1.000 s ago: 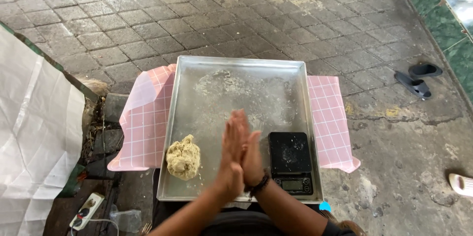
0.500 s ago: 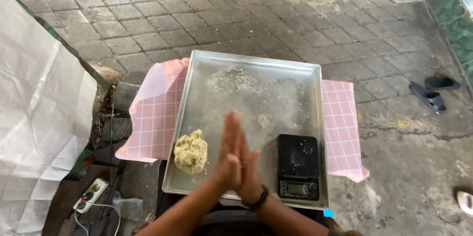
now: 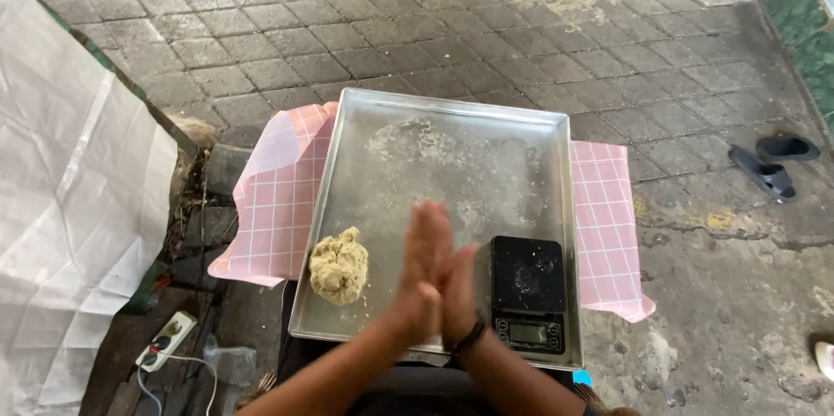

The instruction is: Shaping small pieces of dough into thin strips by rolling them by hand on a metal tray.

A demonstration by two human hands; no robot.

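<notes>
Paving (image 3: 452, 25) of grey brick fills the top of the view, cracked concrete lower right. White tarp (image 3: 69, 208) hangs along the left edge

Pink checked cloth (image 3: 278, 208) covers a small stand, sticking out both sides from under the tray (image 3: 452, 121) — a large shallow metal one, floured in patches, bare in the far half

On the tray, near-right corner: black scale (image 3: 528, 294), display facing the person, dusted with flour. Near-left: dough (image 3: 340, 266), a rough tan lump, sitting on the tray floor just inside the left wall, apart from both hands

Hands: both forearms come up from the bottom edge and meet over the near middle of the tray, between dough and scale. Left hand (image 3: 423, 264) and right hand (image 3: 458, 290) are pressed flat palm to palm, fingers straight and pointing away from the person, left fingertips a bit further forward. Motion blur on both — cannot tell if anything is squeezed between the palms. Neither hand is curled around anything; they touch only each other. Dark band (image 3: 470, 337) on the right wrist

Small stuff: pair of dark sandals (image 3: 773, 164) on the ground at right, white power strip (image 3: 165, 340) with cable on the ground lower left
</notes>
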